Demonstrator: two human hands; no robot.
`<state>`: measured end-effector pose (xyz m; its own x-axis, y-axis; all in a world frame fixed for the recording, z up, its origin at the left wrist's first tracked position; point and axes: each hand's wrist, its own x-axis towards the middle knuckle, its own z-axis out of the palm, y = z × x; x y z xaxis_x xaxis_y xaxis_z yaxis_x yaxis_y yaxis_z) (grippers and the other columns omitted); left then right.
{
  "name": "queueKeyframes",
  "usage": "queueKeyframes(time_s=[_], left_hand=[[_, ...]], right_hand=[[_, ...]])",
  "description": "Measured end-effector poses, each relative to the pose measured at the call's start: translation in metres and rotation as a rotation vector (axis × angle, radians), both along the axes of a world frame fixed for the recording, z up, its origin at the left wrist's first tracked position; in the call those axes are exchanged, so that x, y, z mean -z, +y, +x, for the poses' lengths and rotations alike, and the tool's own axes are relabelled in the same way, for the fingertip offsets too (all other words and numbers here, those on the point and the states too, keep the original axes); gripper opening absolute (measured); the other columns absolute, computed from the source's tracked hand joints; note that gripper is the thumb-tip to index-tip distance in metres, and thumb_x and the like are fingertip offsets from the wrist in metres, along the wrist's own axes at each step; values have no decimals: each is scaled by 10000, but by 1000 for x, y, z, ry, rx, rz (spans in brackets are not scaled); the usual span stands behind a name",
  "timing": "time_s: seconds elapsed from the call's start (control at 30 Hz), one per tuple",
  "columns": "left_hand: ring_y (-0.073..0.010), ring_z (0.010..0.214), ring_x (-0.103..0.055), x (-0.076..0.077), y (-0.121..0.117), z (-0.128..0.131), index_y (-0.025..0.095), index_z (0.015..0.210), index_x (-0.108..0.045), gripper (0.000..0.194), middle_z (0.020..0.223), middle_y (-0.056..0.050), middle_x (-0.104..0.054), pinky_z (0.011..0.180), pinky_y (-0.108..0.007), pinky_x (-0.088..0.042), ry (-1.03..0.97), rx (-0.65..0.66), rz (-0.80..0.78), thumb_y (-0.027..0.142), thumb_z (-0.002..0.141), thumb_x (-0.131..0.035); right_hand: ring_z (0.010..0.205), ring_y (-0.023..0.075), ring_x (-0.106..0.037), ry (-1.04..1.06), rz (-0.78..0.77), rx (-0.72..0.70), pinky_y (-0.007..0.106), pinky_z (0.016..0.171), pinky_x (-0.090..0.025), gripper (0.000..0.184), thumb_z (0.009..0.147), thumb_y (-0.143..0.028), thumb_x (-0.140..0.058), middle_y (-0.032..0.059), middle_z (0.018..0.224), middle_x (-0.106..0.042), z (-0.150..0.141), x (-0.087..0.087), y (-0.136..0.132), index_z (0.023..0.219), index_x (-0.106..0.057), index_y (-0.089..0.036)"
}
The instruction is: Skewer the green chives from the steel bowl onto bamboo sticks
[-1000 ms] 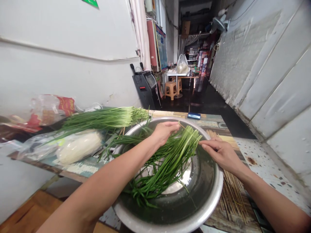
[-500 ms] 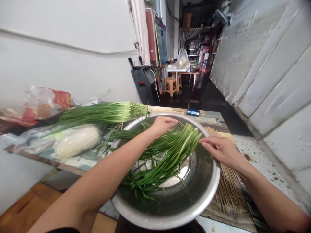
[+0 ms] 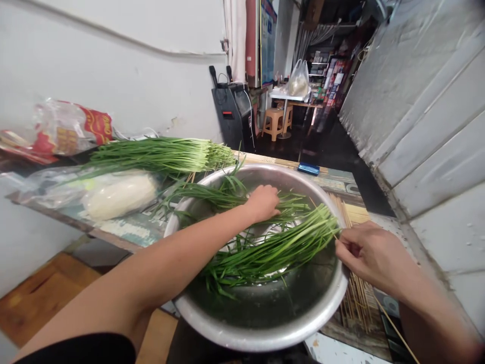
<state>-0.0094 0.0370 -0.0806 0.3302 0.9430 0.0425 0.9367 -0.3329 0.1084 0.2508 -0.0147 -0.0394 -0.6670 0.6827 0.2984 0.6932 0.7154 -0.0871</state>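
A wide metal basin (image 3: 261,341) holds green garlic chives. My right hand (image 3: 373,253), at the basin's right rim, pinches a thin bamboo skewer (image 3: 396,328), whose long end slants out below my wrist. The skewer's other part runs to the pale stem ends of a fanned bunch of chives (image 3: 295,242); how many stems are on it I cannot tell. Over the back half of the basin, my left hand (image 3: 263,203) has its fingers curled down round loose chives (image 3: 291,205); its fingertips are partly hidden.
A big pile of chives (image 3: 159,154) lies at the left behind a bagged white block (image 3: 119,197). Many bamboo skewers (image 3: 356,298) lie right of the basin. A blue phone-like object (image 3: 308,168) rests behind it. Further back stand a black speaker (image 3: 233,114) and stools (image 3: 273,124).
My left hand has left the stem ends and lowered to the loose chives. My right hand has moved right and down with the skewer, and the bunch's stem ends have shifted right.
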Motion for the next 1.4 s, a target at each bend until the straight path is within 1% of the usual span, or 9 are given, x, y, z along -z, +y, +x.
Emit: queueKeyframes(time_s=[0.13,0.23,0.4,0.57,0.73,1.0,1.17,1.3,1.4], left_hand=[[-292,948,-572,-11,-2,4,149,861,-688,248,916,-148,-654,866,-371,-343,29,-77,15,327,689,-699],[-284,872,-599,-16,-3,2,144,777,-684,181,844,-143,-660,776,-337,-387,20,-157,-77,285,666,-709],[-242,755,-606,-8,-1,-4,169,569,-664,139,668,-87,-636,689,-290,-417,-97,-190,-221,270,574,-759],[-209,757,-607,0,3,-7,198,629,-699,108,692,-56,-657,703,-253,-424,-146,-192,-204,126,551,-714],[-196,677,-596,-3,7,-10,197,601,-711,199,646,-47,-655,699,-262,-417,-238,-192,-239,25,513,-664],[-137,568,-552,-10,12,-17,181,654,-751,131,575,-12,-650,593,-237,-401,-649,-318,-194,149,531,-722],[-135,538,-540,-19,10,-16,179,684,-761,158,562,-10,-649,592,-242,-407,-555,-329,-351,149,536,-718],[-162,611,-579,-22,11,-20,167,760,-768,190,674,-49,-688,627,-252,-424,-435,-367,-208,137,603,-666],[-177,751,-605,-20,12,-19,191,856,-761,242,832,-55,-702,718,-249,-437,-330,-216,-21,169,635,-665]], right_hand=[[490,139,-445,3,-10,-9,277,515,-298,317,786,-294,-460,13,453,-464,1,0,2,483,-414,-212],[493,138,-427,-3,-10,-24,282,525,-294,313,784,-285,-463,11,453,-461,2,1,2,485,-412,-211],[517,143,-442,70,-19,-43,296,564,-331,310,803,-289,-475,8,466,-481,1,1,1,503,-466,-211],[661,156,-551,282,-174,-96,318,689,-406,266,871,-342,-464,21,668,-624,-5,4,18,688,-612,-217],[730,160,-582,357,-298,-115,344,792,-408,338,884,-337,-468,23,708,-647,-10,16,40,589,-564,-202],[713,146,-556,343,-287,-118,334,799,-391,325,875,-309,-488,16,685,-623,-10,18,38,580,-552,-189],[699,136,-542,354,-301,-111,324,790,-387,320,874,-307,-488,9,672,-606,-11,17,37,584,-549,-187],[678,136,-532,354,-298,-117,327,777,-383,324,871,-310,-490,10,651,-595,-10,18,38,577,-547,-187],[665,137,-527,363,-295,-129,327,760,-381,320,867,-309,-498,9,647,-592,-10,18,39,574,-543,-189]])
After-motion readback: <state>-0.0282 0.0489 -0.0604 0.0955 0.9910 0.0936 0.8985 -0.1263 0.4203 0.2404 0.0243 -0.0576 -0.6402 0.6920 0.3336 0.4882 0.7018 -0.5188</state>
